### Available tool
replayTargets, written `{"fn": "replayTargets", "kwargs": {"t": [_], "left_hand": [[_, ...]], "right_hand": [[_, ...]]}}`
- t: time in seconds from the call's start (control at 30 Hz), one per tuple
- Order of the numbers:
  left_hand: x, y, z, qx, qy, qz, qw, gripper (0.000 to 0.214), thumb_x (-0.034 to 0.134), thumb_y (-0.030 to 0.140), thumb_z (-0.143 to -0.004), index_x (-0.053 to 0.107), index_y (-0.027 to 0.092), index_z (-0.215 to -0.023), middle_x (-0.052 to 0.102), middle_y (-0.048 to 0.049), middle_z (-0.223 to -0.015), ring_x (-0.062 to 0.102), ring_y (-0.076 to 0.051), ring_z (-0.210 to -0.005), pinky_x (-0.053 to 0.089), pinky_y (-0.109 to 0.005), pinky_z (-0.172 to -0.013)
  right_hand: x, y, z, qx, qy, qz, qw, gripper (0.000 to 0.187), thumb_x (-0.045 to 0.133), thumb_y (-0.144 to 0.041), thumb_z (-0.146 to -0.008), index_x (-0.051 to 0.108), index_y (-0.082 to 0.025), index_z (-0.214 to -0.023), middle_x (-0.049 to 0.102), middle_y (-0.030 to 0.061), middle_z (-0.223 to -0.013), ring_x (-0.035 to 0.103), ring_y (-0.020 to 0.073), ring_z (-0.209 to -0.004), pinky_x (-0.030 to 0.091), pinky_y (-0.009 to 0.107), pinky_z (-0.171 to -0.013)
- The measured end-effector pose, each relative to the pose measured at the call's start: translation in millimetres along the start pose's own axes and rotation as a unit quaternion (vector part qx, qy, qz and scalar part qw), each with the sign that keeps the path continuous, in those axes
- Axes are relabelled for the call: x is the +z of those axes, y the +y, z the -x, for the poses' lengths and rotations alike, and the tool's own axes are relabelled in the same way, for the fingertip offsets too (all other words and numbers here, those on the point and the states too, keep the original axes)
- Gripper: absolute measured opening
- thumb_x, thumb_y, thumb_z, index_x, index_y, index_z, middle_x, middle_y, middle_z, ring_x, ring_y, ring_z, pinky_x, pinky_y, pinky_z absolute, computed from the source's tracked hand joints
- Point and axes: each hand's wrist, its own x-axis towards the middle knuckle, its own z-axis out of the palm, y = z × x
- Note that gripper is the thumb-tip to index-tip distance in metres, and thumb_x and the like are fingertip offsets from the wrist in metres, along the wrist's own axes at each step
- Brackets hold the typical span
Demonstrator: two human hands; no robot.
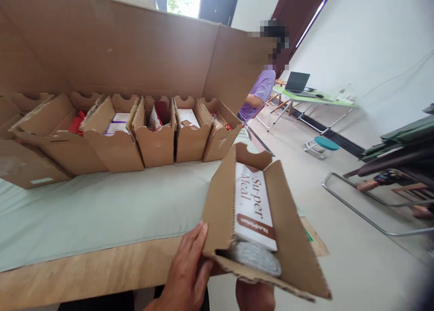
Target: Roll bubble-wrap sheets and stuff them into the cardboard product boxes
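Note:
An open cardboard bin is held tilted at the table's front right corner. Inside it lies a white carton printed "Super Meal", with a grey rounded bundle at the near end; its kind is unclear. My left hand grips the bin's left side near the front corner, fingers against the cardboard. Under the bin's near end, my right hand supports it, its fingers mostly hidden by the cardboard.
Several similar bins stand in a row on the cloth-covered table, before a tall cardboard panel. Behind it is a person in a purple shirt. A laptop table, teal stool and metal frame stand rightward.

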Motion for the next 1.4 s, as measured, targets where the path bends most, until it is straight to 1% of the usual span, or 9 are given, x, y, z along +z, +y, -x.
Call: {"fn": "replayTargets", "kwargs": {"t": [0.07, 0.2, 0.33, 0.43, 0.57, 0.73, 0.97, 1.2, 1.4], "left_hand": [[19.3, 9.4, -26.5, 0.011, -0.017, 0.005, 1.0, 0.071, 0.048, 0.018, -0.1, 0.023, 0.034, -0.164, 0.046, -0.0094, -0.161, 0.047, -0.029, -0.147, 0.05, -0.054, -0.116], [60.5, 17.0, -106.3, 0.009, -0.064, 0.011, 0.998, 0.073, 0.046, 0.014, -0.095, 0.025, 0.026, -0.164, 0.045, -0.0101, -0.162, 0.042, -0.03, -0.151, 0.041, -0.058, -0.123], [90.3, 4.1, -184.0, 0.02, -0.124, -0.037, 0.991, 0.085, 0.04, 0.005, -0.087, 0.013, 0.017, -0.166, 0.032, -0.0128, -0.169, 0.027, -0.027, -0.158, 0.031, -0.054, -0.129], [93.5, -17.9, -209.8, 0.021, -0.173, -0.084, 0.981, 0.09, 0.047, 0.008, -0.082, 0.014, 0.015, -0.165, 0.035, -0.0152, -0.167, 0.033, -0.029, -0.155, 0.035, -0.052, -0.126], [76.2, -44.6, -196.6, 0.027, -0.206, -0.125, 0.97, 0.073, 0.055, 0.019, -0.085, 0.039, 0.016, -0.156, 0.052, -0.0154, -0.156, 0.039, -0.034, -0.151, 0.03, -0.058, -0.126], [56.6, -45.5, -169.8, 0.074, -0.269, -0.211, 0.937, 0.053, 0.052, 0.039, -0.098, 0.054, 0.017, -0.147, 0.041, -0.0165, -0.164, 0.03, -0.037, -0.156, 0.017, -0.06, -0.128], [50.8, -36.9, -156.6, 0.127, -0.309, -0.26, 0.906, 0.058, 0.045, 0.054, -0.102, 0.048, 0.026, -0.154, 0.034, -0.0117, -0.168, 0.024, -0.036, -0.158, 0.012, -0.063, -0.127], [49.1, -35.8, -152.3, 0.138, -0.304, -0.261, 0.906, 0.057, 0.043, 0.055, -0.103, 0.049, 0.027, -0.152, 0.037, -0.0114, -0.167, 0.026, -0.037, -0.157, 0.015, -0.063, -0.126], [47.6, -30.8, -154.4, 0.127, -0.315, -0.256, 0.905, 0.057, 0.044, 0.054, -0.102, 0.048, 0.027, -0.153, 0.036, -0.0119, -0.167, 0.025, -0.038, -0.157, 0.016, -0.064, -0.127]], "right_hand": [[-15.5, 1.0, -27.2, 0.013, 0.054, -0.038, 0.998, 0.043, 0.048, -0.056, -0.1, 0.077, -0.026, -0.11, 0.079, 0.0091, -0.107, 0.07, 0.0313, -0.117, 0.061, 0.049, -0.097], [-23.2, -0.2, -126.9, 0.047, 0.146, -0.128, 0.98, 0.058, 0.04, -0.064, -0.1, 0.064, -0.029, -0.139, 0.076, 0.0075, -0.122, 0.066, 0.0326, -0.125, 0.055, 0.055, -0.105], [-12.1, 1.4, -236.0, 0.047, 0.164, -0.164, 0.971, 0.082, 0.038, -0.083, -0.087, 0.059, -0.025, -0.141, 0.067, 0.0074, -0.138, 0.054, 0.0303, -0.139, 0.048, 0.05, -0.113], [-4.0, 12.2, -277.9, 0.058, 0.158, -0.16, 0.973, 0.087, 0.038, -0.088, -0.08, 0.061, -0.024, -0.133, 0.066, 0.008, -0.139, 0.055, 0.0295, -0.138, 0.052, 0.046, -0.108], [-7.2, 26.7, -265.2, 0.081, 0.14, -0.155, 0.975, 0.074, 0.051, -0.084, -0.079, 0.064, -0.026, -0.122, 0.069, 0.0068, -0.133, 0.058, 0.0294, -0.131, 0.054, 0.043, -0.101], [-29.3, 19.8, -235.5, 0.042, 0.053, -0.139, 0.988, 0.059, 0.071, -0.067, -0.08, 0.063, -0.029, -0.125, 0.068, 0.0048, -0.132, 0.061, 0.0274, -0.125, 0.052, 0.041, -0.098], [-55.1, 8.7, -295.3, 0.118, -0.15, -0.16, 0.968, 0.065, 0.092, -0.036, -0.047, 0.071, -0.022, -0.106, 0.077, 0.0078, -0.109, 0.066, 0.0342, -0.113, 0.049, 0.05, -0.101], [-31.1, 12.1, -354.0, 0.112, -0.151, -0.16, 0.969, 0.048, 0.083, -0.026, -0.051, 0.072, -0.022, -0.097, 0.078, 0.0053, -0.104, 0.07, 0.0283, -0.104, 0.054, 0.044, -0.091], [-11.3, 11.1, -352.7, 0.084, -0.106, -0.101, 0.986, 0.029, 0.073, -0.031, -0.073, 0.075, -0.017, -0.099, 0.078, 0.0079, -0.106, 0.071, 0.0254, -0.101, 0.055, 0.041, -0.088]]}}
